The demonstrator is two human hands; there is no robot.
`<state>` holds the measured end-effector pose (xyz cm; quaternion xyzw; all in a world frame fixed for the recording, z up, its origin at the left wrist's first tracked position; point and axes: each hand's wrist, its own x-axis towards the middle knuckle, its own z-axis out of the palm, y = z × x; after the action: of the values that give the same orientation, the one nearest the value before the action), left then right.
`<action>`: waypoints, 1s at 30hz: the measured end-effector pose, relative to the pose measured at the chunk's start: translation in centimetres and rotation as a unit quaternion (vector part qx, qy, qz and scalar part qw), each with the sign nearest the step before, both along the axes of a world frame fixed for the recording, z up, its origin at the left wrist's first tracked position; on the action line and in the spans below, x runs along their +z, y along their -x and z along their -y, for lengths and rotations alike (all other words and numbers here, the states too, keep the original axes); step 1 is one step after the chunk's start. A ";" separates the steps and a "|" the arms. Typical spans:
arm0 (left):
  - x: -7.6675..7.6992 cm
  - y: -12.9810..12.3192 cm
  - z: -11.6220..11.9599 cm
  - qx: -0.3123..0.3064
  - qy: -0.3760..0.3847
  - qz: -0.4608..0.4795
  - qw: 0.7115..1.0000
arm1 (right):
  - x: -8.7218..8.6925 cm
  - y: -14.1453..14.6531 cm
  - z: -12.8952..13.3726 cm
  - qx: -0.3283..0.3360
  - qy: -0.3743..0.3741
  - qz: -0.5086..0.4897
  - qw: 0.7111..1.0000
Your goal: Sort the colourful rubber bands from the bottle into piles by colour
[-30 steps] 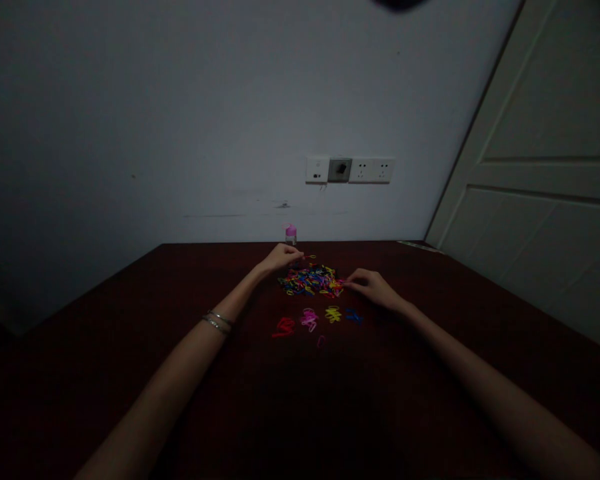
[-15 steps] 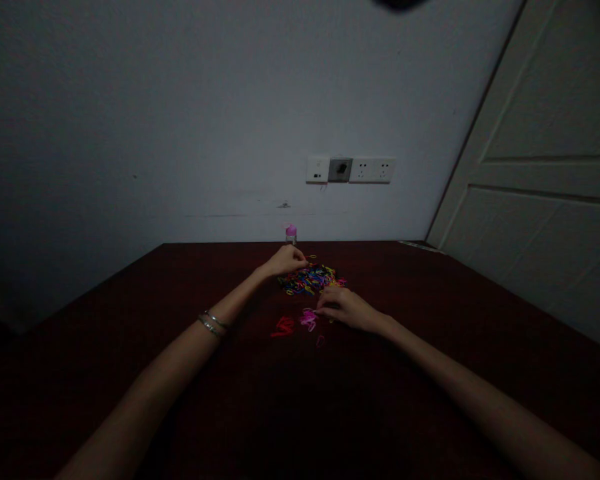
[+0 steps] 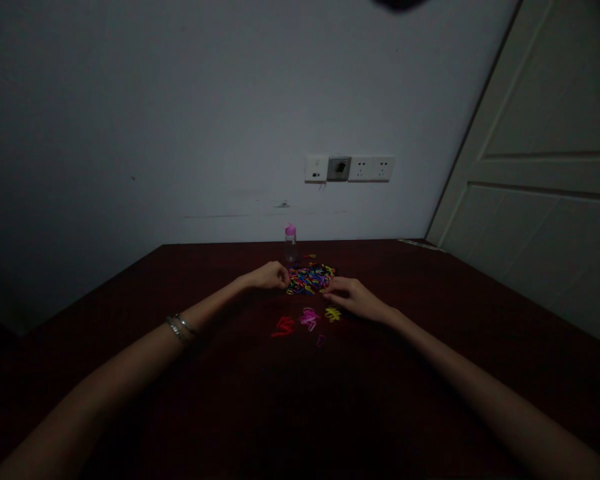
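Observation:
A pile of small multicoloured rubber bands [image 3: 310, 280] lies on the dark red table. My left hand [image 3: 271, 275] is at the pile's left edge, its fingers curled closed; whatever they hold is hidden. At the right edge, my right hand [image 3: 353, 297] has thumb and forefinger brought together in a pinch. Anything between those tips is too small to make out. Nearer to me lie three sorted groups: red rubber bands [image 3: 284, 326], pink rubber bands [image 3: 309, 319] and yellow rubber bands [image 3: 333, 313]. A single pink band [image 3: 321, 341] lies apart in front of them.
Behind the pile stands a clear bottle [image 3: 291, 248] with a pink cap, close to the wall. Sockets [image 3: 370, 169] are set in the wall above the table [image 3: 220, 400]. A pale panelled door [image 3: 540, 227] is on the right.
My left hand has moved left and down from the top of the pile, uncovering the bottle. My right hand has shifted from the pink group up to the pile, so the yellow group now shows.

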<state>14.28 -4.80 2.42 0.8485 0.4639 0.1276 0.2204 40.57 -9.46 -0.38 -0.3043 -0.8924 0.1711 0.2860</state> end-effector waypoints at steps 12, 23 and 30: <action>-2.0 -0.6 0.7 0.028 0.006 0.002 1.000 | -1.1 -2.4 -2.4 -0.079 0.006 -0.025 0.997; -0.5 -0.7 1.0 0.033 -0.009 0.033 0.999 | -1.8 -3.6 -3.6 -0.105 -0.002 -0.026 0.994; -0.1 -3.0 2.6 -0.004 0.037 0.094 0.995 | -2.4 -4.4 -4.3 -0.120 -0.002 -0.001 0.993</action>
<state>17.30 -7.40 2.34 0.8260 0.4419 0.1891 0.2946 44.92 -5.16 -2.75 -0.4084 -0.8494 0.1343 0.3063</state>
